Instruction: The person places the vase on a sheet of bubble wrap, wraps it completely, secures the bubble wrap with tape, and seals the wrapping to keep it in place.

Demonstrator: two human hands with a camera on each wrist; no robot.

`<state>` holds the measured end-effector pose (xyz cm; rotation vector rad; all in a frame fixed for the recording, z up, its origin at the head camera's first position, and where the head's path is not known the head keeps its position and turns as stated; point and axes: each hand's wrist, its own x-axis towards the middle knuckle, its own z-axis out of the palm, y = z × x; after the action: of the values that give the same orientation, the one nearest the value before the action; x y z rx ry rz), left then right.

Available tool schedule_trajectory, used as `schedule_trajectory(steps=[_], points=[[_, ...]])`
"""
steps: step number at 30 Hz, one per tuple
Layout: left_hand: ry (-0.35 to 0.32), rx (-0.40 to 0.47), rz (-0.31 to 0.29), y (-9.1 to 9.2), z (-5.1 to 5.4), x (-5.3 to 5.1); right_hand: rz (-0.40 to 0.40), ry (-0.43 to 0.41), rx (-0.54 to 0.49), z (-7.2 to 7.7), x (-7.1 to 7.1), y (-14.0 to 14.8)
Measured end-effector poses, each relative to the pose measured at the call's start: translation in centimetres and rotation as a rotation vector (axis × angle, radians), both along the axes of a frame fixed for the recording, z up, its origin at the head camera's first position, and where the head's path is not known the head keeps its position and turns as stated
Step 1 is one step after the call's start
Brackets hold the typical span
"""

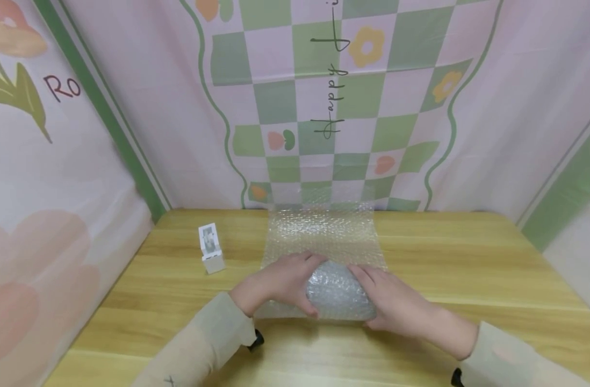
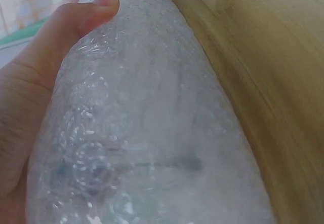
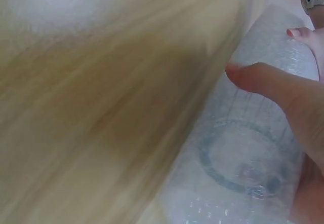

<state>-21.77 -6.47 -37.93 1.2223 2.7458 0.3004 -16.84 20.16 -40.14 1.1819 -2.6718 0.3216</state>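
bright, even light — glints on bubble wrap (image 1: 340, 290), soft shadows on table (image 1: 445, 252) — wrist views hazy

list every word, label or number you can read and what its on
"Ro": pink-and-white floral fabric on the left
"Happy", sideways: green-and-white checked fabric backdrop; letters beyond it unclear
Too small or blurred: any print on the small white box, marks under the rolled clear bubble wrap

Bubble wrap (image 1: 340, 293) is silvery, backdrop (image 1: 319, 102) green-checked, table (image 1: 445, 258) yellow.
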Motion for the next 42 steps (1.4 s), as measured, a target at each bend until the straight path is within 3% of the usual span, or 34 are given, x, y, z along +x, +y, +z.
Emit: schedule_trajectory(steps=[6, 18, 32, 35, 37, 42], points=[[-0.028, -0.015, 0.010, 0.11, 0.25, -0.02, 0.026, 0.049, -0.023, -0.26, -0.33, 0.06], [-0.108, -0.018, -0.008, 0.13, 0.67, -0.32, 0.019, -0.044, -0.009, 0.01, -0.49, 0.18], [-0.168, 0.036, 0.005, -0.19, 0.88, -0.25, 0.049, -0.041, 0.016, 0.70, -0.63, 0.32], [-0.124, 0.038, -0.005, -0.30, 0.76, -0.15, 0.047, -0.056, 0.019, 0.59, -0.64, 0.32], [-0.060, 0.033, -0.019, -0.38, 0.72, -0.02, 0.042, -0.074, 0.021, 0.53, -0.63, 0.32], [0.198, -0.026, -0.051, -0.46, 0.72, 0.57, 0.015, -0.127, 0.022, 0.62, -0.63, 0.35]])
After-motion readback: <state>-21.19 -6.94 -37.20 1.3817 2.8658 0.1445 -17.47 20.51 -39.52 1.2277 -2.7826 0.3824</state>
